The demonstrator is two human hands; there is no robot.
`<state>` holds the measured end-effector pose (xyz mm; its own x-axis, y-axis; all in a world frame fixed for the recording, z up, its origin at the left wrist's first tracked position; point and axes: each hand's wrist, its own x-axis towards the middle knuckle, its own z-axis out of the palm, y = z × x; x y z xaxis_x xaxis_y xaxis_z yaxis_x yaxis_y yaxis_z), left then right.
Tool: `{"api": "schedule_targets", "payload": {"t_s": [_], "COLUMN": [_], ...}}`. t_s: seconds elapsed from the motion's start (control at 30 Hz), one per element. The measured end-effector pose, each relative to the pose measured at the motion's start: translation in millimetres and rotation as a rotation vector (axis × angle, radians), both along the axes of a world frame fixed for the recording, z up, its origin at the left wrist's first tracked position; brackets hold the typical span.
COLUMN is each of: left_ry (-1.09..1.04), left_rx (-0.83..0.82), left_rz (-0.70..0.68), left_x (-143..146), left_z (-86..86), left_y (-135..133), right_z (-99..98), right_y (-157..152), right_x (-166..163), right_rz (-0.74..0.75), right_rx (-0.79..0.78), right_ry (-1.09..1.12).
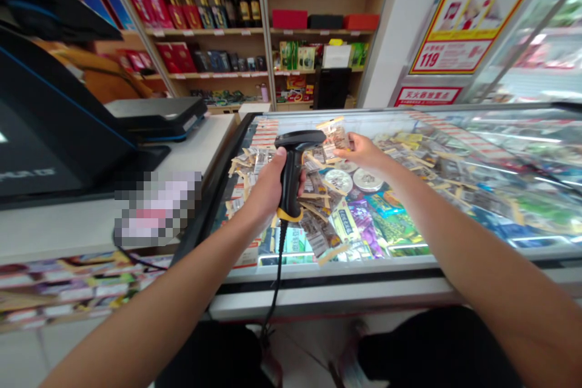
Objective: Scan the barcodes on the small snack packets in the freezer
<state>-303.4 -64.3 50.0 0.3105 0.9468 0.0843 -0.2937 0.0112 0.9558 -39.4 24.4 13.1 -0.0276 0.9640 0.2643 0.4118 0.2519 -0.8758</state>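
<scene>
Over there, left hand (268,185) grips the corded barcode scanner (291,182), right hand (362,152) fingers pinching a clear packet (335,137); best hold it flat

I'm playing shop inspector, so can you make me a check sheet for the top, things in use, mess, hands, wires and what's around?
Surface: glass-topped display case
Things in use: black-and-yellow barcode scanner, clear packet
Clutter: many packets, two round silvery containers; on or under glass, can't tell
Hands: left hand grips the scanner; right hand holds the packet
Cables: black cord hangs from the scanner's handle
Surroundings: stocked shelves behind, weighing scale at left
</scene>
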Motion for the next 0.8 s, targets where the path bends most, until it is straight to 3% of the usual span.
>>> {"api": "schedule_targets", "payload": {"t_s": [0.3, 0.43, 0.57, 0.63, 0.73, 0.8], "left_ry": [0.04, 0.029, 0.029, 0.036, 0.043, 0.045], "left_rx": [0.063, 0.059, 0.046, 0.045, 0.034, 0.028], "left_rz": [0.012, 0.024, 0.022, 0.029, 0.028, 0.023], "left_x": [0, 0, 0, 0, 0, 0], "left_z": [-1.1, -0.9, 0.1, 0.7, 1.3, 1.1], "left_y": [-1, -2, -2, -3, -4, -5], "right_z": [-1.4, 11.7, 28.7, 32.4, 28.2, 22.5], "right_y": [0, -3, -4, -5, -5, -4], "right_x": [-1, 14, 56, 88, 135, 152], "right_rz": [0.027, -0.146, -0.478, -0.563, -0.59, -0.686], "right_rx": [-0.009, -0.034, -0.008, -0.014, -0.153, -0.175], "right_ry": [0.059, -0.171, -0.396, -0.426, -0.571, -0.636]}}
